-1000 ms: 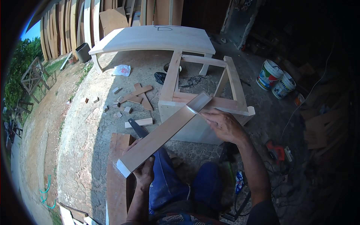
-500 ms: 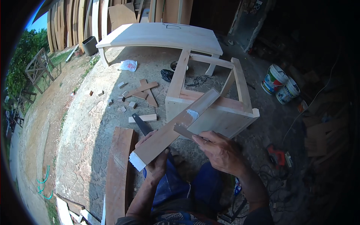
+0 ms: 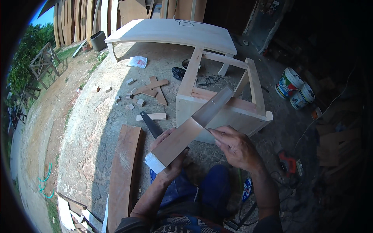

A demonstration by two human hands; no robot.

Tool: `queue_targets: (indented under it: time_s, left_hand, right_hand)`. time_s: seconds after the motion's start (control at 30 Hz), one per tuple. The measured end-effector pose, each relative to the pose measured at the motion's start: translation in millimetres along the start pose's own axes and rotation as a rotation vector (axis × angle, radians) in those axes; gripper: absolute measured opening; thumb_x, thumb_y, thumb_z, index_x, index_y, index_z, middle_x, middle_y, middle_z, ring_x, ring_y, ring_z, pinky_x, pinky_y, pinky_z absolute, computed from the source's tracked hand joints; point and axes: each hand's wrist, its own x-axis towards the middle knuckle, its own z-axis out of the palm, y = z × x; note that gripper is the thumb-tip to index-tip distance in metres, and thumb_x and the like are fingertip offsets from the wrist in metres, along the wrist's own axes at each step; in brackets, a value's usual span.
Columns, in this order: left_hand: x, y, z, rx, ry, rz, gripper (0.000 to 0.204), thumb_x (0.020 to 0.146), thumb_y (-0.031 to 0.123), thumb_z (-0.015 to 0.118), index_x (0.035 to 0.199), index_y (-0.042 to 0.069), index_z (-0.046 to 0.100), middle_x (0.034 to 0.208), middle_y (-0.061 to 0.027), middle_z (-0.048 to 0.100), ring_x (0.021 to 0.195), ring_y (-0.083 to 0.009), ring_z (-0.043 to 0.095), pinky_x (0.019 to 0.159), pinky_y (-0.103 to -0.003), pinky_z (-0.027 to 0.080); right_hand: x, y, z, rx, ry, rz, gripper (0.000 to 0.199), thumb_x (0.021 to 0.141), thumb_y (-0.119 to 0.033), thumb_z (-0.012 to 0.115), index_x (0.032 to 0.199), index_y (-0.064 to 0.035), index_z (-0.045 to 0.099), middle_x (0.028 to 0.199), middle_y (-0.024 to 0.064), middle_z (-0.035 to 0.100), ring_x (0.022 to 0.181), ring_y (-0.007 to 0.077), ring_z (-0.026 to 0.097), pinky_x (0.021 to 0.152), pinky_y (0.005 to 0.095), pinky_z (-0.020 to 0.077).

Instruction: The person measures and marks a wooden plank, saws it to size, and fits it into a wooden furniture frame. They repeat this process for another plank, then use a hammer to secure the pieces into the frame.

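My left hand (image 3: 176,161) is wrapped from below around a long narrow wooden board (image 3: 180,139), which slants up toward the far right. White paste (image 3: 154,162) covers the board's near end. My right hand (image 3: 237,149) pinches a thin flat scraper (image 3: 202,126), seen almost edge-on against the middle of the board. Beyond the scraper, the board's face looks greyish and smooth. A dark strip (image 3: 150,123) with a hole in its end shows just past my left fingers; whether they touch it is hidden.
A wooden frame (image 3: 217,112) stands right behind the board, before a pale curved-edge table (image 3: 171,33). On the left lie a thick brown plank (image 3: 126,171), crossed wood pieces (image 3: 157,89) and several small blocks. Buckets (image 3: 289,83) and a red power tool (image 3: 287,163) are at right.
The scraper has moved to the board's middle and turned nearly edge-on. The white patch on the board's face no longer shows. The view has shifted slightly.
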Motion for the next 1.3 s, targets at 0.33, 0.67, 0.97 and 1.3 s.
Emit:
queue_targets:
  time_s: [0.33, 0.67, 0.97, 1.3]
  left_hand:
    - [2.7, 9.3, 4.1, 0.092, -0.019, -0.047, 0.038, 0.071, 0.011, 0.079, 0.104, -0.004, 0.069, 0.103, -0.0194, 0.069, 0.102, -0.0351, 0.068, 0.093, -0.043, 0.053]
    - [11.6, 3.0, -1.1, 0.161, -0.214, 0.051, 0.039, 0.071, 0.008, 0.081, 0.106, -0.002, 0.068, 0.104, -0.0180, 0.068, 0.105, -0.0346, 0.066, 0.093, -0.043, 0.053]
    - [9.2, 0.6, 11.9, 0.133, -0.079, 0.165, 0.037, 0.069, 0.011, 0.084, 0.101, -0.002, 0.069, 0.101, -0.0149, 0.070, 0.098, -0.0297, 0.069, 0.087, -0.041, 0.056]
    - [9.4, -5.1, 10.8, 0.114, -0.131, 0.074, 0.043, 0.067, 0.012, 0.085, 0.104, 0.000, 0.068, 0.103, -0.0157, 0.069, 0.097, -0.0301, 0.069, 0.089, -0.041, 0.055]
  right_hand:
    - [-2.6, -19.3, 12.6, 0.013, 0.120, -0.069, 0.039, 0.090, 0.000, 0.066, 0.129, -0.0024, 0.065, 0.114, 0.0132, 0.065, 0.100, 0.0301, 0.068, 0.085, 0.0405, 0.0564]
    - [-13.0, -8.0, -5.0, -0.004, 0.100, 0.051, 0.039, 0.090, -0.001, 0.067, 0.128, -0.0009, 0.065, 0.112, 0.0126, 0.064, 0.094, 0.0305, 0.069, 0.078, 0.0399, 0.0562]
    - [-23.1, -54.0, 11.2, 0.053, -0.038, -0.145, 0.042, 0.089, -0.001, 0.068, 0.131, 0.0008, 0.062, 0.111, 0.0138, 0.063, 0.091, 0.0297, 0.070, 0.077, 0.0391, 0.0574]
    - [-34.1, -63.8, 27.3, -0.183, 0.035, -0.242, 0.042, 0.087, -0.001, 0.070, 0.129, 0.0004, 0.064, 0.109, 0.0126, 0.062, 0.087, 0.0256, 0.069, 0.071, 0.0365, 0.0584]
